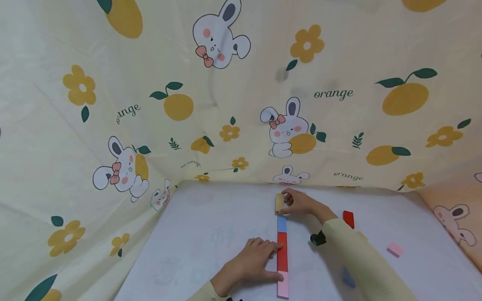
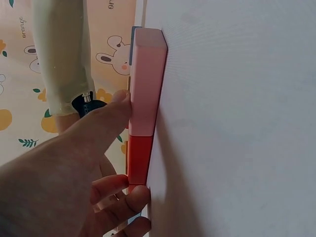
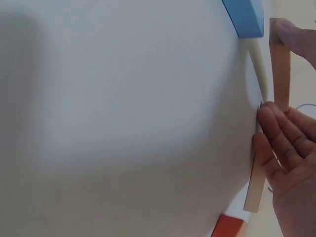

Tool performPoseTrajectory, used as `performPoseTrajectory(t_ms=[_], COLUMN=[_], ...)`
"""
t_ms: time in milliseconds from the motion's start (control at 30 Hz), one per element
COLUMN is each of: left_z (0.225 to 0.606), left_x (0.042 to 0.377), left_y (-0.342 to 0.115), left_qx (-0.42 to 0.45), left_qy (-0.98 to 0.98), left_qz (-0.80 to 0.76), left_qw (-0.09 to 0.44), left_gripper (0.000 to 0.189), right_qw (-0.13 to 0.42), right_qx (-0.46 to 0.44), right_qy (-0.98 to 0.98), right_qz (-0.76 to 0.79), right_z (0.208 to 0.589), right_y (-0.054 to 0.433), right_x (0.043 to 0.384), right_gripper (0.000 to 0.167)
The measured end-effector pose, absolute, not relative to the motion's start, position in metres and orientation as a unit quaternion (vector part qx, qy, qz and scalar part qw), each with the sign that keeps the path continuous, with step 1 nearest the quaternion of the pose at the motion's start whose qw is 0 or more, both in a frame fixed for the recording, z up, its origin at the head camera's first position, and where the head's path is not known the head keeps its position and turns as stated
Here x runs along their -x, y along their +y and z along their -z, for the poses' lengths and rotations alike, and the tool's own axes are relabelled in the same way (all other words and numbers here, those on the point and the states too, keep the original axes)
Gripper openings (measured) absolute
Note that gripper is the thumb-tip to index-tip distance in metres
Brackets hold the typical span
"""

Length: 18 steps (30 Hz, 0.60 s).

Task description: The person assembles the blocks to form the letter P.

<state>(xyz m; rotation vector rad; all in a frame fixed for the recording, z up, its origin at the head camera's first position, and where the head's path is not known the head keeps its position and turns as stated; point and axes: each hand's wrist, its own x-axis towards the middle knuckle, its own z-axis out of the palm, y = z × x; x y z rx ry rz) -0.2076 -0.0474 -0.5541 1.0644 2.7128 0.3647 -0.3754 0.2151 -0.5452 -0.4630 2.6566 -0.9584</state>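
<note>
Head view: "orange" (image 1: 334, 93) printed in dark script on the cloth (image 1: 241, 90), four times: upper right of centre, upper left, and two smaller near mid-frame, left and right of centre. Table (image 1: 211, 205): faint marks (image 1: 234, 235) at lower centre and lower left, illegible. Left wrist view: "orange" on cloth, upper left, running vertically; fragment "or" at top edge, left of centre.

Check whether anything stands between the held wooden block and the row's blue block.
No other block visibly does. The right hand holds the wooden block with its thumb near the end facing the blue block; whether it enters the gap is unclear.
</note>
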Motion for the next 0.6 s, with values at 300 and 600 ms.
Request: performPoseTrajectory(t_ms=[300,600], left_z=[0.5525,0.5556], left_x=[0.2055,0.2064], left_y=[-0.0473,-0.0468], left_qx=[-0.356,-0.361], left_qy=[0.920,0.919], left_qz=[-0.124,-0.124], left_qw=[0.103,0.096], left_gripper=[0.089,0.088], right_qw=[0.142,0.137], right_qx=[0.167,0.169], right_qy=[0.921,0.925], right_qz=[0.323,0.312], right_z=[0.5407,0.5410], right_y=[0.2215,0.2226], right_x=[0.3689,0.3654], right_gripper=[0.080,0.079])
